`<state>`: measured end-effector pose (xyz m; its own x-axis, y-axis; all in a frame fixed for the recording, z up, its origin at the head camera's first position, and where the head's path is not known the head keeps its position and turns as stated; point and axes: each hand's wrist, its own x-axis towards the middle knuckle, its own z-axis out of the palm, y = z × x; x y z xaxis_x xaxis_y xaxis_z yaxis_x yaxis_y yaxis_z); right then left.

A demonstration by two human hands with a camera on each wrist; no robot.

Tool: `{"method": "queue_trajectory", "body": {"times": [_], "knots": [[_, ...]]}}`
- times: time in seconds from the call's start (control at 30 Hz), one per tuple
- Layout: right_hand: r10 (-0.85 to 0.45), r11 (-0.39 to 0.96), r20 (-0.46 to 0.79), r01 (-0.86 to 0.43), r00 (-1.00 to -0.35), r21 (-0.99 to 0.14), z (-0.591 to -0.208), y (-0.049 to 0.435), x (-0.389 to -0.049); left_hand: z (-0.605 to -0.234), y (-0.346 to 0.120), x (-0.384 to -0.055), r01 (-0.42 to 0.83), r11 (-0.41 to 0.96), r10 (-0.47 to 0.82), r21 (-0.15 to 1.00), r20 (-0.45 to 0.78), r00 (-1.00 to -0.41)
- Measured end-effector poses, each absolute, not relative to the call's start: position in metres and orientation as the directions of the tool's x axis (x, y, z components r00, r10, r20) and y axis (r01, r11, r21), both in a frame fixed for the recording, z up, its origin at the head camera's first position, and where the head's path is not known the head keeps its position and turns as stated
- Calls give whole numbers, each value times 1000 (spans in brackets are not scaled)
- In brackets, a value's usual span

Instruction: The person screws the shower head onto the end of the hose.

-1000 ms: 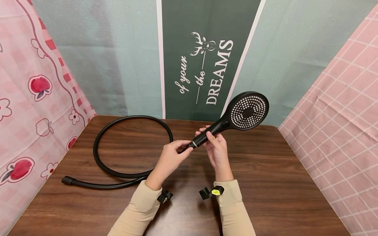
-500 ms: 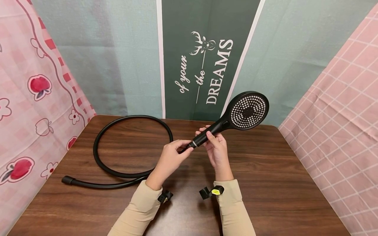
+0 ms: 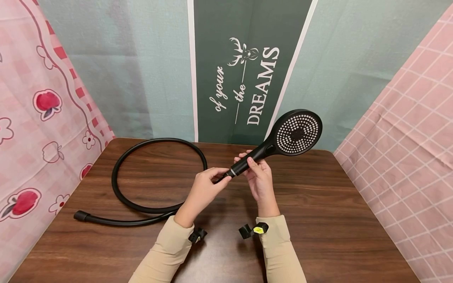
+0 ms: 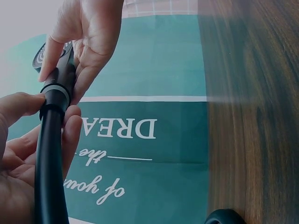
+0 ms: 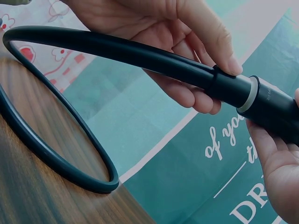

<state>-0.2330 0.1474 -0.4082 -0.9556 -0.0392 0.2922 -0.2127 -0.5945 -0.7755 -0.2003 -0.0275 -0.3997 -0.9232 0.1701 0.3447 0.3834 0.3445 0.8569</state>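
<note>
Both hands hold a black handheld shower head [image 3: 299, 133] raised above the table, its spray face with pale nozzles turned toward the head camera. My right hand [image 3: 261, 182] grips the handle [image 5: 273, 109], thumb on the near side. Pinched by my left hand [image 3: 203, 192] is the end fitting [image 5: 231, 88] of a black shower hose [image 3: 114, 179], in line with the handle's lower end. A pale ring [image 5: 251, 93] shows where fitting and handle meet; whether threads are engaged inside is hidden. In the left wrist view the hose [image 4: 49, 172] runs down past the left palm.
The hose lies in one big loop on the brown wooden table [image 3: 336, 220], its other fitting [image 3: 81, 215] at the left. A teal and dark green cloth [image 3: 247, 23] hangs behind. Pink patterned cloths [image 3: 32, 157] flank both sides. Each sleeve carries a small black wrist mount [image 3: 260, 228].
</note>
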Motion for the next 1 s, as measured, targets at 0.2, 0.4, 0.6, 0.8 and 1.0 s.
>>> {"method": "queue_trajectory", "body": {"times": [0.2, 0.4, 0.6, 0.8, 1.0], "knots": [[-39, -595, 299, -219, -953, -773, -408, 147, -233, -401, -28, -201, 403, 365, 172, 839, 365, -915], [-43, -604, 305, -219, -951, -766, -409, 147, -234, -401, -28, -201, 394, 348, 166, 850, 358, -919], [-35, -601, 304, -223, -952, -768, -408, 146, -233, -400, -29, -200, 370, 344, 166, 863, 332, -928], [-37, -601, 305, -222, -952, -768, -408, 146, -233, -400, -29, -201, 365, 348, 171, 863, 324, -930], [-41, -604, 307, -221, -951, -765, -408, 146, -233, -400, -29, -201, 375, 356, 172, 856, 334, -927]]}}
